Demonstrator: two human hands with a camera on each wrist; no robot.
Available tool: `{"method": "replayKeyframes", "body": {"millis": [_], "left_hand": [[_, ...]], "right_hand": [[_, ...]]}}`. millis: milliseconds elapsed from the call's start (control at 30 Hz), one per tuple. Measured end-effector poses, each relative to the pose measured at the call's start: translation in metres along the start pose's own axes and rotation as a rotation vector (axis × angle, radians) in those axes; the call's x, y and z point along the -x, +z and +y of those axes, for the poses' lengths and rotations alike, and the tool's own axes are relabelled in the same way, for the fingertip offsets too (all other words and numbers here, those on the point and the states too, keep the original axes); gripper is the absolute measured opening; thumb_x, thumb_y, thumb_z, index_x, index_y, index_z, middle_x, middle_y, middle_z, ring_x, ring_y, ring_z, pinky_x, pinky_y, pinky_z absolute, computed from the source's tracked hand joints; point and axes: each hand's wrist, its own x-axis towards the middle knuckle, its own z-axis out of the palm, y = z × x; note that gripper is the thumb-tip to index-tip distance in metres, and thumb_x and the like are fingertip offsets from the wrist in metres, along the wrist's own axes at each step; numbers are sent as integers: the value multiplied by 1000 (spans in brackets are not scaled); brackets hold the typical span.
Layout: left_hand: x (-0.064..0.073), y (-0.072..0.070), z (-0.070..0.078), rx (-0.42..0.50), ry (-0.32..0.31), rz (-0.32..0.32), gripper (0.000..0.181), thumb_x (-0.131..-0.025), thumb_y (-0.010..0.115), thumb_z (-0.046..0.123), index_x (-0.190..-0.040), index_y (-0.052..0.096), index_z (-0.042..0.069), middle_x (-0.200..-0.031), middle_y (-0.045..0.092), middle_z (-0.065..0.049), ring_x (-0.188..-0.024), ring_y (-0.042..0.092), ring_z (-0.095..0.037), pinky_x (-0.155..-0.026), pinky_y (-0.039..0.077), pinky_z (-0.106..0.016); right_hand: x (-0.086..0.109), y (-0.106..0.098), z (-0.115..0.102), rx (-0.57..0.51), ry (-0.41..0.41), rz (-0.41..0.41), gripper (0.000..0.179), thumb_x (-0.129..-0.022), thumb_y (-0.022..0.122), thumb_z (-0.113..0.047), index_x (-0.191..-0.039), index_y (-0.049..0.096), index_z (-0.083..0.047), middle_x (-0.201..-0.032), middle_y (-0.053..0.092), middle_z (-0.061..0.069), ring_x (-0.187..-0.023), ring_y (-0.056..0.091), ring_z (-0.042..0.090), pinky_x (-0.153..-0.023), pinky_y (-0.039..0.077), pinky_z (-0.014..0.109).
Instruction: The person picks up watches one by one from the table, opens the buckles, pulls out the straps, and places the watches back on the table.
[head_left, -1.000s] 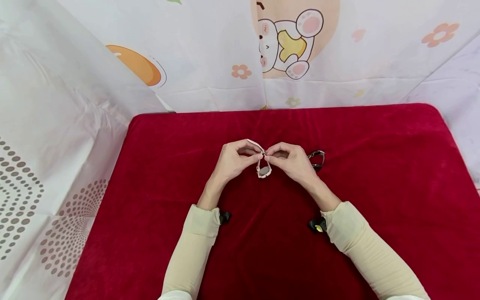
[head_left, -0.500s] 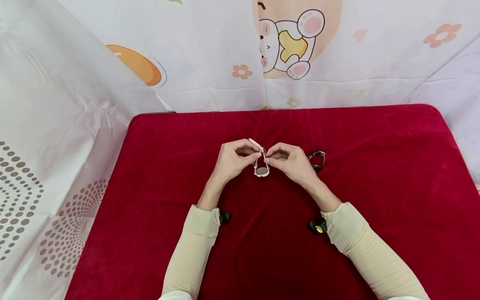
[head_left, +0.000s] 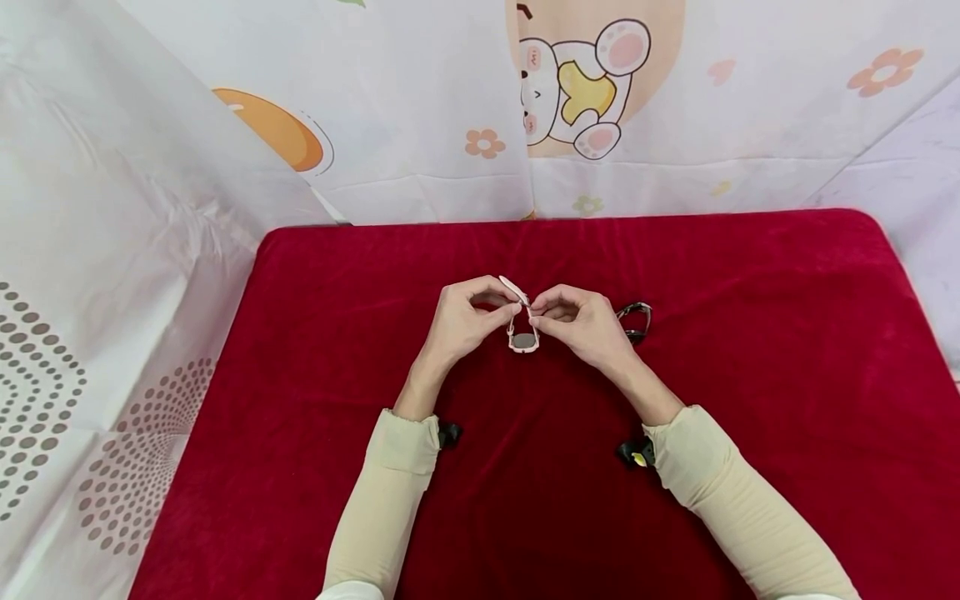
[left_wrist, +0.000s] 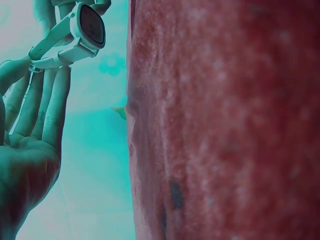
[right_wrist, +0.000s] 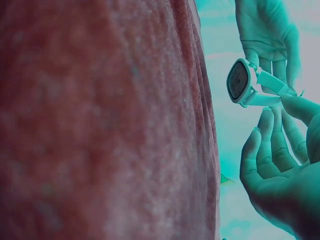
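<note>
A pink wristwatch (head_left: 524,342) hangs between both hands, its strap ends brought together into a loop and its case lowest, the case back facing up in the head view. My left hand (head_left: 468,321) pinches the strap near the buckle between thumb and fingers, a loose strap end sticking up past the fingertips. My right hand (head_left: 585,325) pinches the other side of the strap just across from it. The watch's dark face (left_wrist: 92,24) shows in the left wrist view, and its strap (right_wrist: 270,82) forms a loop in the right wrist view.
A second, dark wristwatch (head_left: 636,322) with a looped band stands on the red cloth-covered table (head_left: 540,500), just right of my right hand and partly behind it. White printed curtains (head_left: 420,100) hang behind the table and along its left side.
The pink watch's case has swung slightly left and up, its back now turned more squarely to the head view. More of the loose strap end shows above my left fingers. Both hands stay nearly in place.
</note>
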Motion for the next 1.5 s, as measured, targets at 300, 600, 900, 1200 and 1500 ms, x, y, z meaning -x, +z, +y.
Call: {"method": "replayKeyframes", "body": {"millis": [300,600,900,1200,1500], "left_hand": [[-2,0,1,25,-17,56,11,-83,78,1,-93,75,3,-92,73,-9,-82,70,-17,-69,59,-33],[0,-2,30,26,-8,84,9,-83,75,-6,-91,72,-5,-93,73,-13,-81,70,-19,-69,58,-31],[0,-3,34,51,3,104,10,-84,74,-6,-93,71,-6,-94,72,-16,-80,69,-22,-66,58,-30],[3,-3,29,190,23,127,11,-84,72,-11,-94,68,-13,-98,70,-24,-78,67,-44,-69,57,-57],[1,-5,3,186,17,139,11,-85,77,0,-95,72,-1,-98,72,-13,-75,70,-35,-63,60,-45]], "right_hand": [[1,-2,1,34,-9,-7,16,-85,79,-9,-100,74,-8,-91,73,7,-81,70,21,-70,55,22],[0,-1,1,33,-9,-12,17,-85,76,-1,-101,71,-2,-94,73,14,-84,70,30,-73,55,21],[1,-4,-2,20,10,-27,17,-85,78,-6,-101,72,-6,-95,73,10,-84,71,25,-75,56,21],[3,-6,0,-13,28,-41,20,-86,78,-9,-104,71,-5,-99,72,11,-87,71,27,-76,55,21],[4,-7,2,-12,32,-33,20,-87,77,-10,-105,71,-5,-102,72,10,-89,73,26,-76,55,22]]}}
